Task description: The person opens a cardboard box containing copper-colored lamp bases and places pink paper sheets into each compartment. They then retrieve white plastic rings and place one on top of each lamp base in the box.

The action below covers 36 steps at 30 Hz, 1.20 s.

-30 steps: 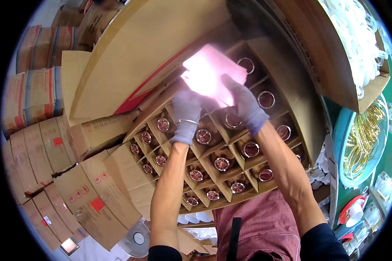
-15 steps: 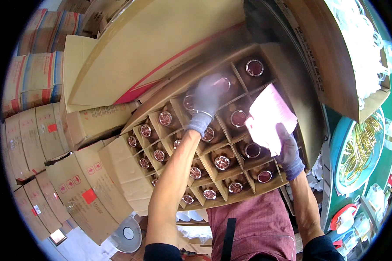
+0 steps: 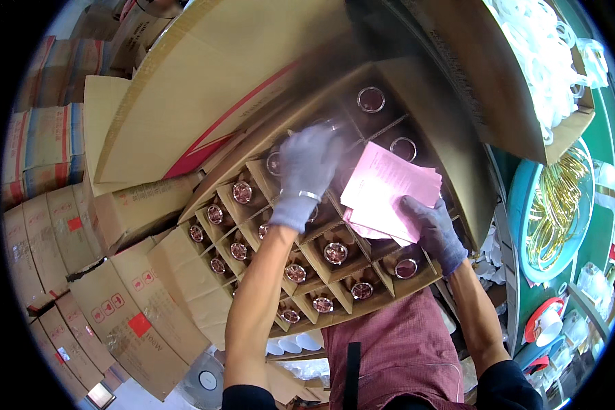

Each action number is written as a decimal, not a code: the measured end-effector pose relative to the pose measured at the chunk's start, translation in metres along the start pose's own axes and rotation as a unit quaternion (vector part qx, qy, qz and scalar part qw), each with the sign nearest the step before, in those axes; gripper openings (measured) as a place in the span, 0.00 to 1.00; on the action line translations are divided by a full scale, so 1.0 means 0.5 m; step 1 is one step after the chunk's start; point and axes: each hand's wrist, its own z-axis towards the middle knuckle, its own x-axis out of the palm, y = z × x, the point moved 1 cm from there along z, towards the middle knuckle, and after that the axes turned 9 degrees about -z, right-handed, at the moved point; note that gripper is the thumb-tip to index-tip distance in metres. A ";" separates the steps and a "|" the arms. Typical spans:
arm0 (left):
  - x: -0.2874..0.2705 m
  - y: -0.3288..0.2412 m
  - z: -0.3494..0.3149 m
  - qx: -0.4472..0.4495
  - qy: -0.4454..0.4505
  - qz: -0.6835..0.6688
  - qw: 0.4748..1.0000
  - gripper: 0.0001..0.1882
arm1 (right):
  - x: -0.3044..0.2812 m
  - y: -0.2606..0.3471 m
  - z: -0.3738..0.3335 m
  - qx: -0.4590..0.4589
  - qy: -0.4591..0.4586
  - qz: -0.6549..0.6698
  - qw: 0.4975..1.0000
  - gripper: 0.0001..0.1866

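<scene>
My right hand (image 3: 436, 231), in a grey glove, grips a stack of pink printed paper sheets (image 3: 391, 184), thumb on top. The sheets are slightly fanned and hang over the box's right part, hiding some compartments. My left hand (image 3: 306, 171), also gloved in grey, reaches over the upper compartments; its fingertips are smeared by motion, so what they touch is unclear. Beneath both hands is a large open carton (image 3: 451, 147) with cardboard dividers. Round silver-rimmed pieces with reddish centres, such as this one (image 3: 335, 253), stand in its cells.
Closed cartons (image 3: 126, 307) are stacked at the left. A raised carton flap (image 3: 232, 75) stands at the back. On the right are an open box of white rings (image 3: 543, 61) and a turquoise basin (image 3: 523, 232) with gold-coloured strips (image 3: 560, 205).
The pink sheets have swung left and lie flatter, covering more compartments. My left hand has drawn slightly back towards me. The whole view has shifted a little.
</scene>
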 end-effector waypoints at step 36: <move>-0.191 0.138 -0.303 -0.258 -0.005 -0.540 0.801 0.17 | 0.205 -0.219 -0.141 -0.197 -0.089 -0.181 0.960 0.13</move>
